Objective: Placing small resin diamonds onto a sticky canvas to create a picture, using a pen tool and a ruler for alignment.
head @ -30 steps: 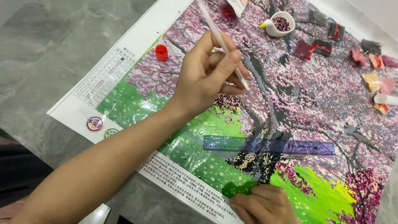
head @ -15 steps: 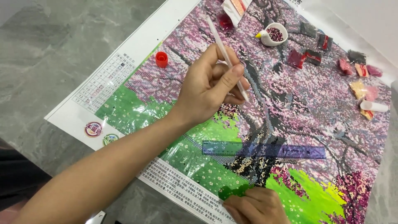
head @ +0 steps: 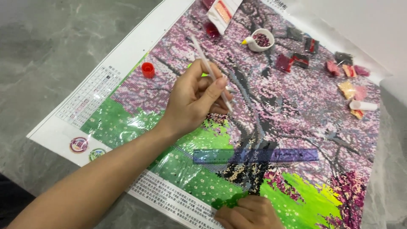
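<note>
A diamond-painting canvas [head: 140,46] of pink blossom trees and green grass lies slanted on a grey marble-look surface. My left hand [head: 193,104] hovers over its middle, shut on a thin white drill pen [head: 207,70] whose tip points down at the dark trunk. At the bottom edge my right hand [head: 250,212] rests, fingers curled, on the canvas's green area; I cannot see anything in it. A translucent purple ruler [head: 288,155] lies across the trunk between the two hands.
A red cap [head: 147,70] sits left of my left hand. A white bird-shaped tray of beads [head: 259,41], several small bead bags [head: 292,61] and a white tube [head: 363,105] lie on the far right part. A white table edge [head: 347,25] is beyond.
The view has drifted, so the canvas sits lower and further left in frame. My left hand keeps its hold on the pen and has dipped slightly toward the canvas. My right hand stays put.
</note>
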